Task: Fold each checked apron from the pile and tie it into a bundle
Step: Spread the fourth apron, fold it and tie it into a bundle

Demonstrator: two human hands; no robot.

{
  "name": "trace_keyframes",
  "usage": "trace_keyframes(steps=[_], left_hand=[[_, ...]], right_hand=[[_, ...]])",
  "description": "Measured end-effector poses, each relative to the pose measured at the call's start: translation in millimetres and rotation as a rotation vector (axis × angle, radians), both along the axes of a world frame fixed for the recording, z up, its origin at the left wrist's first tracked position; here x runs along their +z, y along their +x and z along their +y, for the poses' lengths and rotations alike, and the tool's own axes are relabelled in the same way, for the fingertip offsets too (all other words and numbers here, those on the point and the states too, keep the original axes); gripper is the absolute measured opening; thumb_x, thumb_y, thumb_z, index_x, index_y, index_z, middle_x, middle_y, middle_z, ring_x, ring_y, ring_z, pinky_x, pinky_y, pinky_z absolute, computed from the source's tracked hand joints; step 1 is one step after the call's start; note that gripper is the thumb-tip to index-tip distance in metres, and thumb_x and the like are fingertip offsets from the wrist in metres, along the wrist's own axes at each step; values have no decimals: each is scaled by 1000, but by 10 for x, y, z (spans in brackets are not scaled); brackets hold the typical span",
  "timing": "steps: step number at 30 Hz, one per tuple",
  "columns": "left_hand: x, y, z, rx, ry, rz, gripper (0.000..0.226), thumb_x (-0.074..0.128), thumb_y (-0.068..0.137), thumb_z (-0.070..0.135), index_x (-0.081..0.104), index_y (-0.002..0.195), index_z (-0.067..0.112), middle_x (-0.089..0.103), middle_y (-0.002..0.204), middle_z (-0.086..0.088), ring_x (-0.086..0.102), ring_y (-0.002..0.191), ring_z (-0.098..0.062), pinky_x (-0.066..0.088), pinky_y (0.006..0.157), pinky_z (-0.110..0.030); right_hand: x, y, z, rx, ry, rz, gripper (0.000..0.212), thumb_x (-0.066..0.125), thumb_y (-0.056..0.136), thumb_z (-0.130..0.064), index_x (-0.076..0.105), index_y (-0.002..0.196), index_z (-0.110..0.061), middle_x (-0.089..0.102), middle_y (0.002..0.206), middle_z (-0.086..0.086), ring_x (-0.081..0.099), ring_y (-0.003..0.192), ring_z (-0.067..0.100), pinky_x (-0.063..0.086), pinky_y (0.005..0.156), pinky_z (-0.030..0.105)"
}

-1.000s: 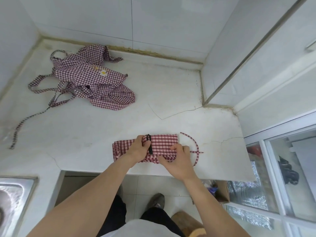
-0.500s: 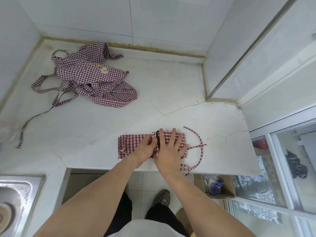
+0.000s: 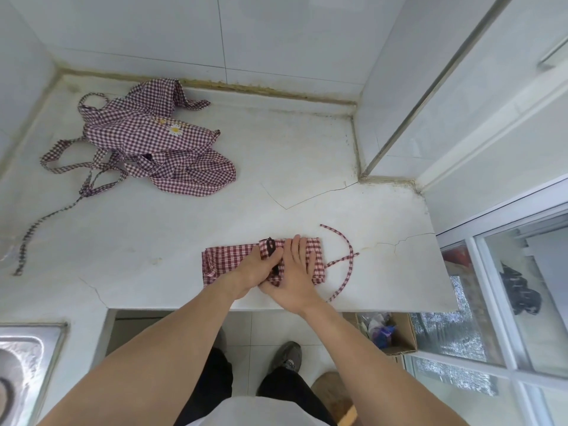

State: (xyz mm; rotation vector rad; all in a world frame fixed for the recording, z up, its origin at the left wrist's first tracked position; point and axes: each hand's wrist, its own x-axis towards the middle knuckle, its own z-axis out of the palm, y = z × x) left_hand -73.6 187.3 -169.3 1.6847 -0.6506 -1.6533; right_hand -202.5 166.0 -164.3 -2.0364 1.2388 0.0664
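Since the earlier frame the left hand (image 3: pixel 250 269) has closed in against the flat, spread right hand (image 3: pixel 293 272), both pinning the folded apron (image 3: pixel 233 256) at the tabletop's (image 3: pixel 153 229) near edge so its folds hold.

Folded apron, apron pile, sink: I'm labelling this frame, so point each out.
folded apron (image 3: pixel 229 256), head view, bare left end of the cloth.
apron pile (image 3: pixel 147 142), head view, middle of the checked cloth.
sink (image 3: pixel 27 348), head view, steel rim.

Your folded apron (image 3: pixel 233 261) lies at the counter's (image 3: pixel 276 167) near edge under both hands, left hand (image 3: pixel 250 272) beside right hand (image 3: pixel 293 275); the apron pile (image 3: pixel 153 149) sits far left, the sink (image 3: pixel 21 373) below left.
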Motion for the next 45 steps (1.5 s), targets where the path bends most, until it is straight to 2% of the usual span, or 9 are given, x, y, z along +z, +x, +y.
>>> trace_keyframes(steps=[4, 9, 12, 17, 21, 30, 35, 41, 45], left_hand=[[13, 40, -21, -58, 54, -94, 52, 61, 95, 46, 48, 135, 16, 62, 127, 0, 59, 115, -18, 48, 101, -36], [-3, 47, -92, -232, 119, -374, 52, 53, 99, 45, 40, 137, 12, 55, 133, -4, 54, 116, -21, 47, 98, -36], [54, 69, -138, -359, 157, -444, 46, 50, 102, 39, 38, 136, 10, 54, 131, -6, 55, 111, -20, 49, 93, -34], [90, 195, -123, -650, 53, -1101, 81, 60, 86, 64, 33, 147, 18, 35, 145, -9, 32, 135, -29, 29, 112, -47], [96, 274, -156, -726, 94, -1146, 78, 65, 80, 68, 41, 136, 18, 50, 135, -5, 44, 128, -26, 28, 111, -47], [148, 271, 36, -477, 236, -797, 56, 60, 85, 67, 59, 99, 13, 66, 99, -3, 62, 85, -20, 48, 75, -29], [259, 150, 2, 91, 189, -141, 31, 79, 84, 30, 69, 98, 4, 75, 103, -13, 71, 94, -29, 57, 91, -41], [682, 87, -45, 153, 41, 305, 28, 50, 94, -10, 63, 119, -8, 72, 112, -18, 71, 101, -26, 59, 83, -31], [808, 200, 64, 253, -6, 737, 46, 37, 83, 10, 58, 119, -9, 67, 110, -21, 67, 93, -30, 56, 81, -38]], right_hand=[[13, -348, -198, -384, -38, -249, 50, 62, 96, -27, 49, 144, -20, 29, 155, -2, 18, 147, 14, 18, 123, 44], [-65, -481, -321, -647, 188, -158, 67, 82, 78, -43, 54, 127, -7, 67, 114, 0, 65, 105, 17, 53, 82, 28], [-95, -461, -423, -583, 177, -48, 50, 80, 77, -49, 68, 107, -11, 72, 100, -2, 69, 90, 16, 49, 63, 23], [-140, -432, -405, -523, 86, 101, 66, 71, 72, -67, 61, 115, -17, 65, 111, -3, 61, 107, 21, 52, 92, 44], [-11, -344, -322, -469, 21, -104, 47, 74, 87, -33, 47, 119, -13, 56, 111, 0, 55, 108, 21, 50, 96, 42], [332, -264, -335, -519, -43, -457, 35, 80, 80, -21, 58, 106, -25, 65, 97, -11, 63, 91, 6, 54, 82, 26], [441, -196, -301, -426, -388, -546, 38, 83, 72, -9, 61, 102, -17, 58, 100, -6, 57, 93, 9, 51, 81, 26], [428, -199, -146, -106, -853, -591, 57, 78, 56, 15, 54, 93, -21, 56, 99, -5, 54, 95, 20, 43, 85, 38], [461, -260, -94, -14, -810, -599, 51, 71, 60, 17, 56, 94, -18, 52, 105, -2, 50, 102, 21, 43, 88, 43]])
